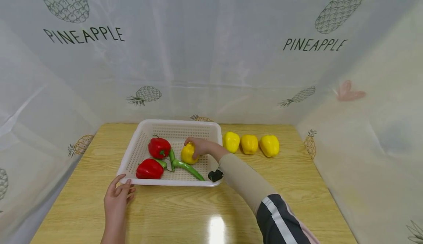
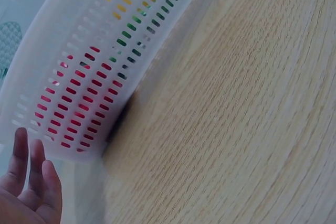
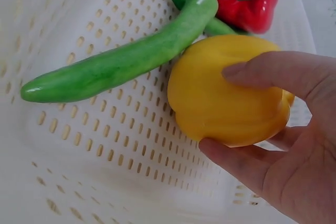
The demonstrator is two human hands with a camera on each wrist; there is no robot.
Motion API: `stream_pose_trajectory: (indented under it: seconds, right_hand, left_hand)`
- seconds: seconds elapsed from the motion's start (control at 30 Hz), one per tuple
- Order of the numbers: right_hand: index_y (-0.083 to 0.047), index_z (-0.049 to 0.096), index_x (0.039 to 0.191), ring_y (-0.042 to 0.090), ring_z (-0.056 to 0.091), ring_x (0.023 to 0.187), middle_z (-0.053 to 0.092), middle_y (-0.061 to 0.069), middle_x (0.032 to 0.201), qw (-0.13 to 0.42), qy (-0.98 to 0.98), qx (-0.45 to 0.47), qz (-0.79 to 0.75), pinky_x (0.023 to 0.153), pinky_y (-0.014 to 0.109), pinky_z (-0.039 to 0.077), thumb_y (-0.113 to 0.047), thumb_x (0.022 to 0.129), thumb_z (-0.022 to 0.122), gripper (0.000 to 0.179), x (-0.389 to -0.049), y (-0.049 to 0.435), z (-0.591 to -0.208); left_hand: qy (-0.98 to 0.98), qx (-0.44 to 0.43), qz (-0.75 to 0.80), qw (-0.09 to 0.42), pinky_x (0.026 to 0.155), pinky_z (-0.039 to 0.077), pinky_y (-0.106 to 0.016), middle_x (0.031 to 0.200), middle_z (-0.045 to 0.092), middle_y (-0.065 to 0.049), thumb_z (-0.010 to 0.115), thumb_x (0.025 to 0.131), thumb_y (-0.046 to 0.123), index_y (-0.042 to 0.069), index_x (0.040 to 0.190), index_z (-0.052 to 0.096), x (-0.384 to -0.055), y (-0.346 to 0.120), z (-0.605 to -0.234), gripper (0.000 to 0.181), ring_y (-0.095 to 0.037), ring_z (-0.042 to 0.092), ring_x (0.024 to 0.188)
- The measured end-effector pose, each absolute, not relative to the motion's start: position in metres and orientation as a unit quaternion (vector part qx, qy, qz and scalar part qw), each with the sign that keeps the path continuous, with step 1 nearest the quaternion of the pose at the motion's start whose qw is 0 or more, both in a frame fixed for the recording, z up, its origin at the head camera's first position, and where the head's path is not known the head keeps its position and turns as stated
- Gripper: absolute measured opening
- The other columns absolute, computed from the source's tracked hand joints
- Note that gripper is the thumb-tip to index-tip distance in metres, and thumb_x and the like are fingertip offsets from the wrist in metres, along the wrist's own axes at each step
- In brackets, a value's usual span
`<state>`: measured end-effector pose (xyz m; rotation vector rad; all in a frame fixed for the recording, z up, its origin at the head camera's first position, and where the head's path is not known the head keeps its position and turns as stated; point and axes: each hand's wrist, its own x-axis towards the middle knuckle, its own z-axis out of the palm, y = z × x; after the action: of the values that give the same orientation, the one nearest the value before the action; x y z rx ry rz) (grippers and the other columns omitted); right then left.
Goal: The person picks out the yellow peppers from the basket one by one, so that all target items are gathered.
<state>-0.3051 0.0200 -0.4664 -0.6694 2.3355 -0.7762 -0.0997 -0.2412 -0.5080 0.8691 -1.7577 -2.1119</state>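
In the head view, my right hand point(image 1: 198, 146) grips a yellow bell pepper point(image 1: 188, 153) inside a white perforated plastic basket point(image 1: 168, 182). The right wrist view shows the thumb and fingers around this yellow pepper, close beside a long green chili pepper point(image 3: 113, 72). Two red bell peppers point(image 1: 159, 148) lie in the basket's left half, with green chilies between them and the yellow one. My left hand point(image 1: 116, 194) touches the rim at the front left corner. In the left wrist view its visible fingers point(image 2: 37, 169) are fairly straight beside the basket's outer wall; the thumb is out of sight.
Three more yellow bell peppers point(image 1: 249, 144) stand in a row right of the basket. Everything sits on a wood-grain table point(image 1: 178, 214). A pineapple-print sheet point(image 1: 211, 53) hangs behind and at the sides. A small black object point(image 1: 216, 175) is by the right sleeve cuff.
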Motion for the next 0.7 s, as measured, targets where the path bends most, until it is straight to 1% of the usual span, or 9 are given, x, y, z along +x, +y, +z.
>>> stream_pose_trajectory:
  seconds: [0.17, 0.33, 0.43, 0.57, 0.7]
  right_hand:
    - [-0.016, 0.049, 0.119, 0.018, 0.052, 0.097, 0.054, 0.003, 0.113, 0.300, 0.871, -0.253, -0.295, 0.081, 0.027, 0.048, 0.001, 0.074, 0.081, 0.058, -0.299, 0.019, -0.463]
    - [-0.015, 0.050, 0.111, 0.017, 0.052, 0.095, 0.054, 0.001, 0.109, 0.298, 0.876, -0.272, -0.265, 0.082, 0.025, 0.047, 0.000, 0.074, 0.083, 0.052, -0.295, 0.019, -0.458]
    - [-0.016, 0.050, 0.109, 0.017, 0.051, 0.094, 0.054, 0.000, 0.108, 0.302, 0.877, -0.278, -0.251, 0.081, 0.025, 0.046, 0.000, 0.075, 0.082, 0.050, -0.293, 0.020, -0.457]
    - [-0.019, 0.050, 0.109, 0.016, 0.051, 0.092, 0.054, -0.002, 0.104, 0.312, 0.879, -0.282, -0.223, 0.076, 0.025, 0.047, -0.001, 0.075, 0.082, 0.050, -0.292, 0.023, -0.456]
    - [-0.020, 0.050, 0.109, 0.016, 0.051, 0.089, 0.054, -0.001, 0.101, 0.325, 0.877, -0.292, -0.199, 0.072, 0.025, 0.047, 0.000, 0.074, 0.081, 0.050, -0.289, 0.028, -0.452]
  left_hand:
    - [-0.607, 0.300, -0.725, 0.129, 0.061, 0.055, -0.021, 0.078, 0.068, 0.010, 0.066, 0.095, 0.025, 0.021, 0.127, 0.055, -0.099, -0.242, -0.508, 0.035, -0.007, 0.065, 0.070]
    - [-0.606, 0.299, -0.726, 0.130, 0.060, 0.055, -0.020, 0.077, 0.068, 0.010, 0.066, 0.095, 0.025, 0.021, 0.127, 0.055, -0.099, -0.242, -0.508, 0.035, -0.006, 0.065, 0.069]
    - [-0.605, 0.296, -0.727, 0.130, 0.060, 0.055, -0.020, 0.078, 0.068, 0.010, 0.066, 0.095, 0.025, 0.020, 0.128, 0.055, -0.098, -0.242, -0.508, 0.036, -0.006, 0.065, 0.069]
    - [-0.606, 0.295, -0.728, 0.127, 0.060, 0.055, -0.021, 0.078, 0.068, 0.010, 0.066, 0.094, 0.027, 0.020, 0.129, 0.054, -0.097, -0.242, -0.507, 0.037, -0.006, 0.065, 0.069]
    - [-0.608, 0.296, -0.726, 0.124, 0.061, 0.055, -0.021, 0.078, 0.068, 0.010, 0.066, 0.094, 0.027, 0.021, 0.129, 0.054, -0.097, -0.242, -0.506, 0.037, -0.006, 0.065, 0.069]
